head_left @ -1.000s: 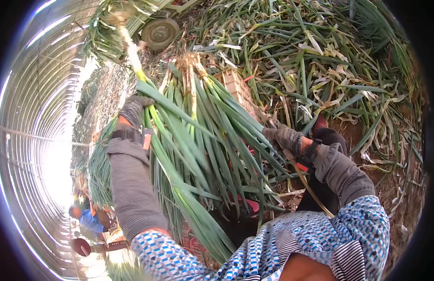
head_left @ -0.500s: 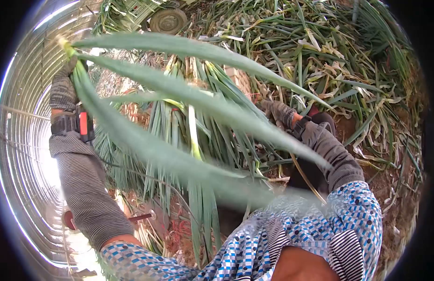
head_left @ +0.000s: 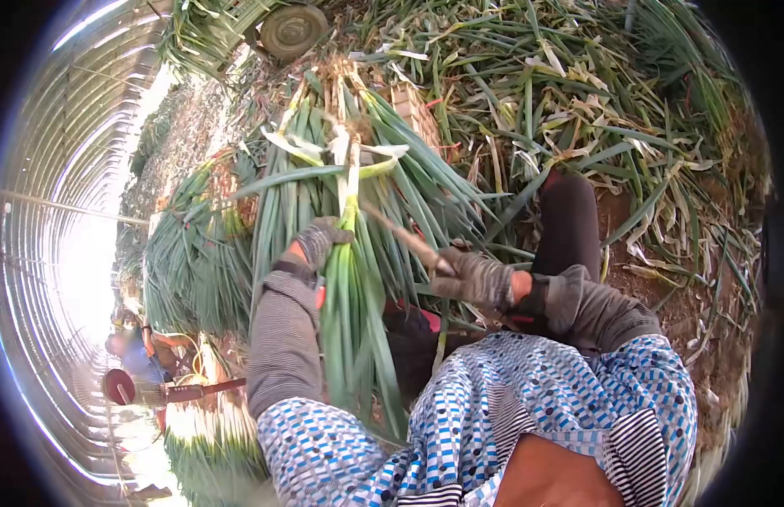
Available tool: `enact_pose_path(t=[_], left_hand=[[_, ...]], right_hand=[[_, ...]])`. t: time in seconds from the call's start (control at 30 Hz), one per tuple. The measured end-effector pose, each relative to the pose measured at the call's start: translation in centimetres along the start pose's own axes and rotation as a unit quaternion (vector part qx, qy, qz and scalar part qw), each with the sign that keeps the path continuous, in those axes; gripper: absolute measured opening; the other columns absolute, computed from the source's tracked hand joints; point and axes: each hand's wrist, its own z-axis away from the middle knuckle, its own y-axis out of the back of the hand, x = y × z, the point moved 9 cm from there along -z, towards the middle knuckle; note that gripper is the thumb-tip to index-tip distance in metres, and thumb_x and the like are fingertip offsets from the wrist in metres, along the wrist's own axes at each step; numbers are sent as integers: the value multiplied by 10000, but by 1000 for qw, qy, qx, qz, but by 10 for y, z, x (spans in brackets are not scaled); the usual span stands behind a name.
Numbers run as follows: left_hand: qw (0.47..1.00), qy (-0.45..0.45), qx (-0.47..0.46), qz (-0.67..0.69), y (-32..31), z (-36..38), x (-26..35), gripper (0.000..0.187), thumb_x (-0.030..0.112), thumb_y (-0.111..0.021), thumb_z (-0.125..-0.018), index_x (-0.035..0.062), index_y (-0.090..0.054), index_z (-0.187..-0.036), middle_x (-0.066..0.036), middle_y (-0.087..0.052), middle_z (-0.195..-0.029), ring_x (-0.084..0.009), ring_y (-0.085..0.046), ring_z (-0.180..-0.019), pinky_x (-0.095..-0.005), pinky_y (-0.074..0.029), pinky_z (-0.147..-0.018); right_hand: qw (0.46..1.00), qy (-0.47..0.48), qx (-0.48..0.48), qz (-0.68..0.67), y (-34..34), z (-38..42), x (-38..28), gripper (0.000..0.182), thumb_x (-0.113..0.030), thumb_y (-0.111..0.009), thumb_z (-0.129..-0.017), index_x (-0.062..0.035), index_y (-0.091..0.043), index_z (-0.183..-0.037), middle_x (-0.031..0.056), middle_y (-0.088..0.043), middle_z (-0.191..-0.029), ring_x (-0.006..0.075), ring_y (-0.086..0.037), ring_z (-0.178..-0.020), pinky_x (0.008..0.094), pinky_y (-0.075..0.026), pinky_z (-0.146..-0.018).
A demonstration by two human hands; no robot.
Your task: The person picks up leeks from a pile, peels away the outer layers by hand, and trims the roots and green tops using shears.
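Gloved, my left hand [head_left: 322,240] wraps around the green stalks of a leek [head_left: 353,291] just below its pale stem. The leek's leaves hang down toward my lap. To the right, my gloved right hand [head_left: 476,279] is closed on the end of a thin stick-like tool [head_left: 409,241], blurred by motion, which points up and left toward the leek's stem. Behind the held leek lies a large pile of leeks [head_left: 295,198], roots toward the top. Some loose pale leaf pieces [head_left: 303,148] are near the stem.
More leek bundles [head_left: 202,270] lie at the left, and others [head_left: 210,448] at the lower left. A wheel [head_left: 294,32] stands at the top. Leaf waste [head_left: 578,101] covers the ground at the right. Another person [head_left: 147,351] is at the far left.
My left hand has come from the upper left down to the centre, and its leek now hangs in front of me. My right hand has moved down and left, with the stick-like tool now visible.
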Motion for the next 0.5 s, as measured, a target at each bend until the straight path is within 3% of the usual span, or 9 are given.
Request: enact_pose_path(t=[0.03, 0.1, 0.13, 0.17, 0.23, 0.3, 0.37, 0.47, 0.5], left_hand=[[999, 16, -5, 37, -8, -8, -18, 537, 89, -729, -712, 1, -507, -1193, -97, -610, -948, -210, -603, -787, -318, -506, -709], [998, 23, 23, 44, -19, -15, -32, 601, 103, -747, -703, -13, -479, -1228, -108, -611, -971, -223, -615, -792, -324, -516, -710], [998, 14, 59, 14, -17, -15, -31, 576, 100, -748, -704, -14, -494, -1209, -110, -616, -957, -225, -619, -771, -328, -520, -702], [995, 4, 97, -18, -10, -16, -31, 552, 97, -748, -704, -15, -510, -1189, -112, -622, -943, -228, -623, -751, -332, -525, -694], [996, 8, 58, 69, -15, -19, -46, 530, 125, -760, -704, -32, -527, -1153, -123, -629, -909, -232, -622, -738, -343, -519, -676], [994, 17, 80, 70, -22, -4, -33, 417, 129, -747, -721, -33, -575, -1065, -111, -631, -845, -215, -611, -696, -363, -511, -630], [991, -2, 92, 94, -17, -20, -49, 422, 133, -750, -719, -50, -573, -1055, -120, -629, -832, -213, -604, -681, -367, -502, -627], [994, -1, 100, 42, -10, -29, -58, 395, 142, -737, -730, -54, -582, -1036, -124, -631, -823, -237, -599, -650, -376, -502, -612], [995, -4, 84, 56, -13, -28, -63, 400, 149, -741, -725, -49, -585, -1036, -122, -631, -824, -236, -600, -663, -374, -501, -617]], right_hand=[[998, -58, -19, 36, 3, 14, -33, 520, -305, -579, -849, 10, -454, -1243, 224, -545, -1077, 280, -543, -1029, 384, -461, -837], [987, -159, -27, -19, 0, 0, 0, 528, -321, -592, -846, 14, -454, -1230, 246, -533, -1137, 330, -519, -1094, 399, -435, -890], [989, -121, 57, -57, 0, -4, 26, 494, -321, -618, -817, -1, -490, -1171, 190, -609, -932, 278, -596, -882, 383, -452, -802], [994, -101, 45, -4, -7, -3, 21, 507, -332, -616, -817, 2, -486, -1177, 198, -609, -943, 291, -597, -895, 386, -451, -810], [993, -60, 22, 99, -20, -1, 10, 535, -353, -610, -817, 9, -479, -1189, 214, -610, -965, 317, -601, -922, 394, -449, -828], [987, -133, 24, 88, -3, -21, -11, 594, -399, -591, -825, 37, -457, -1206, 257, -587, -1056, 355, -574, -1010, 411, -437, -871], [985, -152, 66, 51, 3, -62, 22, 597, -405, -584, -829, 37, -455, -1209, 266, -578, -1071, 363, -563, -1030, 416, -435, -877], [990, -75, 62, 107, 3, -99, 20, 601, -416, -584, -830, 34, -459, -1207, 262, -576, -1082, 359, -562, -1034, 409, -433, -876], [987, -97, 77, 105, 8, -111, 25, 604, -421, -585, -829, 33, -460, -1207, 263, -574, -1086, 359, -559, -1040, 407, -429, -883]])
